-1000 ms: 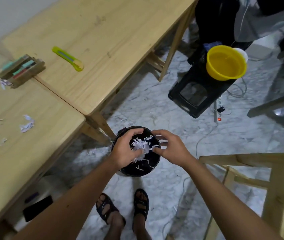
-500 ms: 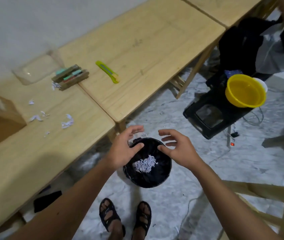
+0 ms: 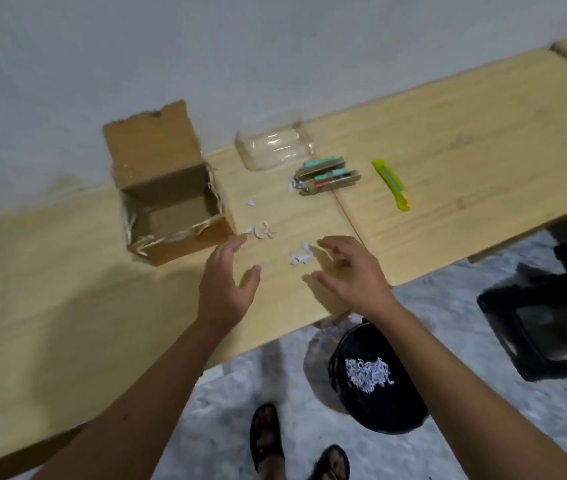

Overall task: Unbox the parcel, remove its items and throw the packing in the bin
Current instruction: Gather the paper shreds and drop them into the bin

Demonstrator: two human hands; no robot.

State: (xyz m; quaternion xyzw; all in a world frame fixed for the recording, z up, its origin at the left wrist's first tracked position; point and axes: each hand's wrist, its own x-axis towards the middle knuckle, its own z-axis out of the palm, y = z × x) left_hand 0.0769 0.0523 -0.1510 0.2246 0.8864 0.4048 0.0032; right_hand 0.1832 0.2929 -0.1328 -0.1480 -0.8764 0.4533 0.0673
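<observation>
An open cardboard box (image 3: 167,188) stands on the wooden table (image 3: 50,306) near the wall, with paper strands hanging on its rim. Small white paper scraps (image 3: 300,255) lie on the table right of the box. My left hand (image 3: 229,282) and my right hand (image 3: 351,271) hover open above the table edge, just short of the scraps, holding nothing. A wooden item with coloured pieces (image 3: 327,176) and a clear plastic lid (image 3: 275,148) lie behind the scraps. The black bin (image 3: 375,379) sits on the floor under my right forearm, with shredded paper (image 3: 368,373) in it.
A yellow-green box cutter (image 3: 391,183) lies on the table to the right. A black stool (image 3: 548,327) stands on the floor at the right. My sandalled feet (image 3: 295,445) are beside the bin. The wall runs behind the table.
Both hands have let the shredded paper fall into the bin and lifted from it up to the table. The view has swung left, bringing the box into sight.
</observation>
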